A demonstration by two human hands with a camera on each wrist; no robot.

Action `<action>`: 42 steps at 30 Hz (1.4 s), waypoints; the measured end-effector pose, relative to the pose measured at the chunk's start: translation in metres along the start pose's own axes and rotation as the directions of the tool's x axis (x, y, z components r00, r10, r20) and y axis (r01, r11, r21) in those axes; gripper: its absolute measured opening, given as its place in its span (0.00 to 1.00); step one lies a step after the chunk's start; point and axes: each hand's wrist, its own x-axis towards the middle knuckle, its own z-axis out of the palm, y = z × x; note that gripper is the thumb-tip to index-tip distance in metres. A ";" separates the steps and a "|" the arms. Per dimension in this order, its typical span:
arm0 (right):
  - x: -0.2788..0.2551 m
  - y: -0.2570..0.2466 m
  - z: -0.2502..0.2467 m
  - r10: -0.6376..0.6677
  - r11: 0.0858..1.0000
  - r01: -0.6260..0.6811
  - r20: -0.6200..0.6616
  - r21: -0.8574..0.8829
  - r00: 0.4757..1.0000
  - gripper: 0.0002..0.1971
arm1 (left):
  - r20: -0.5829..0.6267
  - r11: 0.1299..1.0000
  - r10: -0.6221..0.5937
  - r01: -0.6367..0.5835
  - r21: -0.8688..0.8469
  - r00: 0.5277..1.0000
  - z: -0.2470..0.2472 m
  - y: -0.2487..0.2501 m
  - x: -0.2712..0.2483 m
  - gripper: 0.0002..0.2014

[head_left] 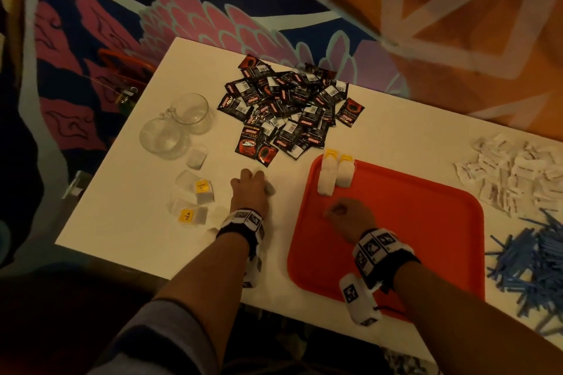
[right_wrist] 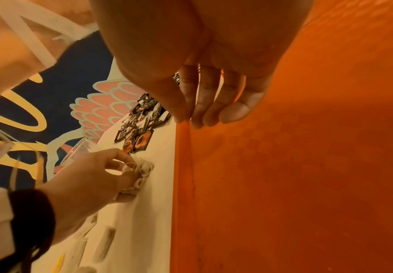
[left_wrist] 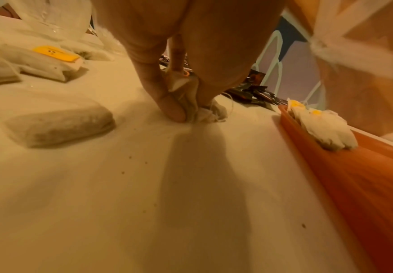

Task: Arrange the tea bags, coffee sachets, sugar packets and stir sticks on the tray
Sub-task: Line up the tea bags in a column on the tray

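While left hand [head_left: 248, 189] pinches tea bag [left_wrist: 200, 110]

Two clear glass cups [head_left: 175, 123] are sitting side by side near the worktop's [head_left: 146, 222] far left corner, touching each other. The worktop is showing white, with small dark specks [left_wrist: 130, 166] lying on it in the left wrist view. A patterned carpet [head_left: 213, 3] in navy, pink and orange is spreading under and around it. Off the left edge, on the floor, a red-rimmed thing [head_left: 122, 61] is lying, too dim to identify.
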 end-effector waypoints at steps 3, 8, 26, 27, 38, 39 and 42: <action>-0.005 -0.006 0.000 -0.020 1.000 0.020 -0.005 0.007 1.000 0.06 | -0.035 0.995 0.048 -0.051 -0.081 0.998 -0.002 -0.003 -0.002 0.13; -0.010 -0.020 -0.007 -0.048 0.999 0.048 0.028 -0.004 0.998 0.06 | -0.024 0.842 -0.135 0.102 -0.529 0.991 -0.014 0.002 -0.011 0.14; -0.042 -0.108 -0.066 -0.298 0.904 0.348 -0.217 0.250 0.930 0.07 | 0.378 -0.190 0.284 0.438 -0.879 0.881 -0.099 0.103 -0.066 0.21; -0.042 -0.109 -0.069 -0.294 0.903 0.345 -0.216 0.257 0.931 0.08 | 0.380 -0.207 0.280 0.442 -0.873 0.882 -0.102 0.108 -0.068 0.19; -0.059 -0.106 -0.099 -0.192 0.479 0.058 0.040 0.876 0.981 0.11 | 0.451 -0.110 0.307 0.501 -0.858 0.838 -0.111 0.141 -0.057 0.34; -0.059 -0.103 -0.102 -0.191 0.476 0.061 0.036 0.877 0.981 0.11 | 0.448 -0.084 0.312 0.494 -0.866 0.838 -0.111 0.141 -0.057 0.34; -0.059 -0.094 -0.111 -0.181 0.489 0.079 0.012 0.869 0.983 0.12 | 0.440 0.024 0.232 0.447 -0.894 0.867 -0.110 0.134 -0.054 0.27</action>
